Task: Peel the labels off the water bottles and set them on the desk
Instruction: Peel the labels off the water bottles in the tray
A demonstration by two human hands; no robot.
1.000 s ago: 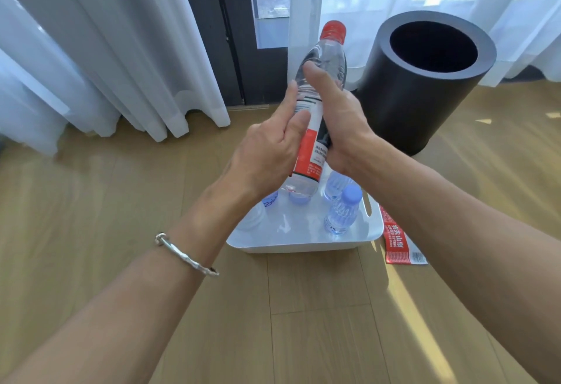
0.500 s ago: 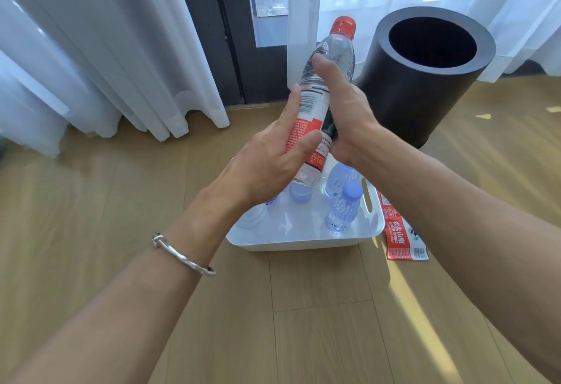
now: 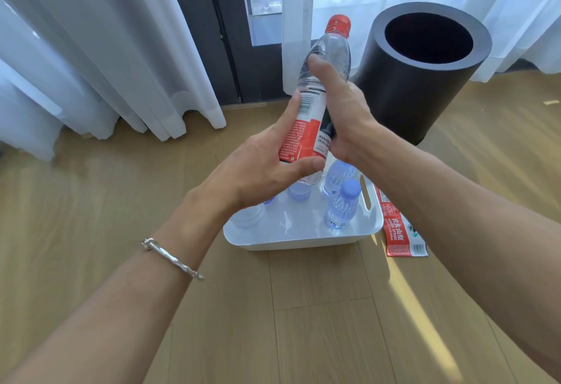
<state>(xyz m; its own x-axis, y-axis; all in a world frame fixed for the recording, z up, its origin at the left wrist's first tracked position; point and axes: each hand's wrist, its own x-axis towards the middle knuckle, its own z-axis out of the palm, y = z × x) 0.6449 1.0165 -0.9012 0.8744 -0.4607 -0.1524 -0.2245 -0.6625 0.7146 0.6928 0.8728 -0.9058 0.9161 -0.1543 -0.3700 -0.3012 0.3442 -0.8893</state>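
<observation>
A clear water bottle (image 3: 329,56) with a red cap and a red and white label (image 3: 306,128) is held up, tilted to the right, above a white tray (image 3: 303,239). My right hand (image 3: 343,110) grips the bottle's middle from the right. My left hand (image 3: 267,171) holds its lower part, thumb across the label's bottom edge and forefinger up the label's left side. A peeled red label (image 3: 400,232) lies flat on the wood right of the tray. Small bottles with pale blue caps (image 3: 341,207) stand in the tray, some hidden behind my left hand.
A large black cylindrical bin (image 3: 416,80) stands open-topped just behind and right of the tray. White curtains (image 3: 106,50) and a dark window frame (image 3: 218,34) close off the back. Wood surface (image 3: 303,323) stretches in front of the tray.
The bottle has tilted further to the right and turned in my hands, showing more of the label. My left thumb has slid down to the label's lower edge.
</observation>
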